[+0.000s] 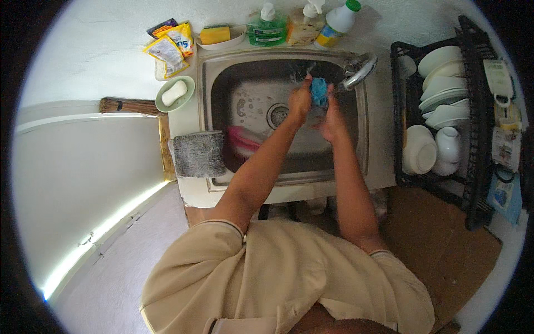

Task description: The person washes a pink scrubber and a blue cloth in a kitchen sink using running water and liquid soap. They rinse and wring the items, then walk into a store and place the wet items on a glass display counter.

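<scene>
Over the right half of the metal sink (364, 133), my left hand (301, 101) and my right hand (334, 121) hold a bright blue scrubber (319, 92) between them. It looks crumpled and mesh-like, and its exact kind is hard to make out. My fingers close on it from both sides, just left of the curved chrome faucet (362, 72). Splashing water shows near the fingertips. Below and left of the hands is the round drain (277, 115). A pink object (243, 139), blurred, lies at the sink's left side.
A grey cloth (199, 155) drapes over the left counter edge. Behind it sits a green dish with white soap (174, 93). Along the back stand a yellow sponge (215, 35), a green soap bottle (267, 28) and a white bottle (337, 25). A black dish rack (470, 122) stands right.
</scene>
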### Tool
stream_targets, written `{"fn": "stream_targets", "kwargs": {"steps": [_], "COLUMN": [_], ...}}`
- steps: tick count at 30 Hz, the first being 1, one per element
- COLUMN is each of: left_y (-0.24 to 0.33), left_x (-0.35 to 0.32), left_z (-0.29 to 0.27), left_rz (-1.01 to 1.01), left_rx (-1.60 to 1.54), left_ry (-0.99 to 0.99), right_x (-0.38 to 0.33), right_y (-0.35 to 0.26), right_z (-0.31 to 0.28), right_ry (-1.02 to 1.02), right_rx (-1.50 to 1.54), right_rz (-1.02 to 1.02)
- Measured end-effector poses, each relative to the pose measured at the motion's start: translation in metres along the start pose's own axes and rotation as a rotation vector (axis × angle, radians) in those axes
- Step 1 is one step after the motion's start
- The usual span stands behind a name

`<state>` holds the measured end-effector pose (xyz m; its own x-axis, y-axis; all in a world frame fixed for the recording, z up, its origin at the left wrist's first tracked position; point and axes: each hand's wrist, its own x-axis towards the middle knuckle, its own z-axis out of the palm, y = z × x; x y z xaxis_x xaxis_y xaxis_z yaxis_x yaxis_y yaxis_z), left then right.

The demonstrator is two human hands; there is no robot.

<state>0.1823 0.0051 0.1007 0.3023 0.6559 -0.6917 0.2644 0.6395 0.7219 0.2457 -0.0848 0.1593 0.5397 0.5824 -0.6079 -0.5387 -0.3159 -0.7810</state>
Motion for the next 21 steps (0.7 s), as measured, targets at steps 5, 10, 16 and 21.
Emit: {"fn": "stream_targets", "kwargs": {"steps": [5,10,16,21], "left_y": [-0.019,0.0,0.028,0.03], "left_x": [-0.007,-0.024,-0.018,0.004], "left_z": [0.02,0.019,-0.002,-0.017], "left_rz": [0.385,0.727,0.214,0.45], "left_rx": [0.015,0.271,0.189,0.606], "left_ry": [-0.078,0.11,-0.127,-0.096], "right_x": [0.081,0.062,0.013,-0.015], "right_y": [0.101,0.078,0.021,0.02], "right_z": [-0.027,-0.019,0.006,0.017], "right_ry": [-0.257,-0.304,-0.203,-0.356], "right_rx": [0.574,0.802,0.682,0.48], "right_rz": [0.102,0.099,0.048,-0.146]}}
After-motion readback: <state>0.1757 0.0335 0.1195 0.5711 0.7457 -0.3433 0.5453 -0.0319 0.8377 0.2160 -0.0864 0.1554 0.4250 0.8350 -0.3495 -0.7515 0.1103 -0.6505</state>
